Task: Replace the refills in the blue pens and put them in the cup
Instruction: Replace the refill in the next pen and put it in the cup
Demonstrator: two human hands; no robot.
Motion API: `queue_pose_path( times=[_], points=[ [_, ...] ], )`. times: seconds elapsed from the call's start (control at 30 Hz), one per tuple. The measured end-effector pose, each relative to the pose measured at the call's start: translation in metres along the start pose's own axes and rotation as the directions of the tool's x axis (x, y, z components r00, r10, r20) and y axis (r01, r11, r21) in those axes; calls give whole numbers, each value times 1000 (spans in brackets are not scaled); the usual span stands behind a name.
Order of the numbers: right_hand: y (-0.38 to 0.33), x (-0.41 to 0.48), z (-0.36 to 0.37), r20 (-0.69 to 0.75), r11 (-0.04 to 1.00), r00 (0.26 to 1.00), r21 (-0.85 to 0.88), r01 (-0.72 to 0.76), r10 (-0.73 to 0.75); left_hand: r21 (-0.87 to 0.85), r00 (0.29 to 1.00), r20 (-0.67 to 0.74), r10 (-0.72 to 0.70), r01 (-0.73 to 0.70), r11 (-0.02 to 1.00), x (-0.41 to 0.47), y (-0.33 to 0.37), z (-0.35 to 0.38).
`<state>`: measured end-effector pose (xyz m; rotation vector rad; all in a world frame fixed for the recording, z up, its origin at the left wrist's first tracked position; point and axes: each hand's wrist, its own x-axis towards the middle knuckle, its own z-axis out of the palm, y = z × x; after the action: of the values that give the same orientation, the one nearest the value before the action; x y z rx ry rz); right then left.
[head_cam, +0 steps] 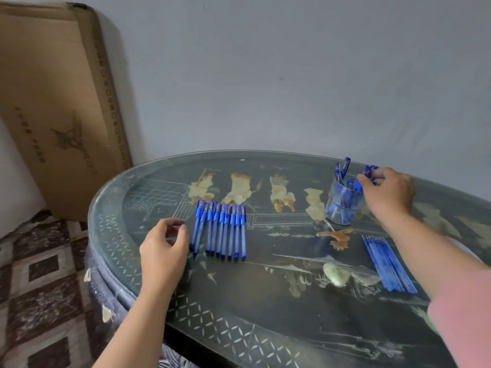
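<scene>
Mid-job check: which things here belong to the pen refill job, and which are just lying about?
Job: row of blue pens, blue refills, clear cup, pen pinched in right hand.
Lying about: flat cardboard box against the wall.

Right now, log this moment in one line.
step: pen to cup | right hand: holds pen by cup | left hand: empty, beside pen row | refills: in a row, front right
</scene>
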<state>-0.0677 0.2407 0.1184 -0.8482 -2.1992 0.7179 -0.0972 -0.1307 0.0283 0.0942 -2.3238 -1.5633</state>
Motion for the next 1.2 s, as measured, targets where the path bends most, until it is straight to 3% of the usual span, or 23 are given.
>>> queue_pose_path(
  times=[0.07, 0.13, 0.23, 0.27, 0.3, 0.37, 0.43, 0.53, 0.7, 1.0, 1.1, 1.2],
  points=[
    [0, 1, 4, 31, 998, 998, -38, -56, 57, -12, 1000, -7, -8, 8, 1000, 0, -1, 0],
    [-5, -7, 3, -34, 997, 997, 23, -73, 74, -18, 1000, -2, -16, 16, 1000, 0, -1, 0],
    [-20, -47, 4, -231, 982, 973, 176, 65, -23, -16, 1000, 1, -25, 25, 1000, 1, -1, 1],
    [-26, -65, 10, -227, 977, 970, 175, 124, -82, -15, 1000, -1, -28, 28, 999, 1, -1, 1],
    [-32, -84, 20, -165, 974, 977, 156, 163, -137, -16, 1000, -3, -31, 31, 999, 1, -1, 1],
    [-44, -121, 45, 120, 977, 976, 136, 166, -183, -19, 999, -9, -35, 35, 999, 1, -2, 1],
    [-56, -150, 69, 383, 988, 911, 85, 127, -150, -22, 999, -12, -34, 33, 999, 0, -3, 0],
    [-68, -172, 98, 469, 988, 875, -35, 152, -118, -31, 999, -20, -41, 41, 999, 1, -3, 0],
    [-74, -177, 125, 469, 984, 883, -165, 73, 13, -39, 999, -17, -48, 47, 998, 2, -3, 0],
    [-71, -163, 126, 408, 986, 901, -134, -98, 145, -47, 999, -20, -42, 41, 998, 2, -4, -1],
    [-59, -162, 105, 374, 993, 921, -82, -87, 112, -44, 999, -31, -40, 38, 998, 2, -3, -2],
    [-26, -168, 68, 300, 998, 953, -12, 60, -53, 12, 999, -38, 11, -11, 1000, 0, 0, -4]
  ],
)
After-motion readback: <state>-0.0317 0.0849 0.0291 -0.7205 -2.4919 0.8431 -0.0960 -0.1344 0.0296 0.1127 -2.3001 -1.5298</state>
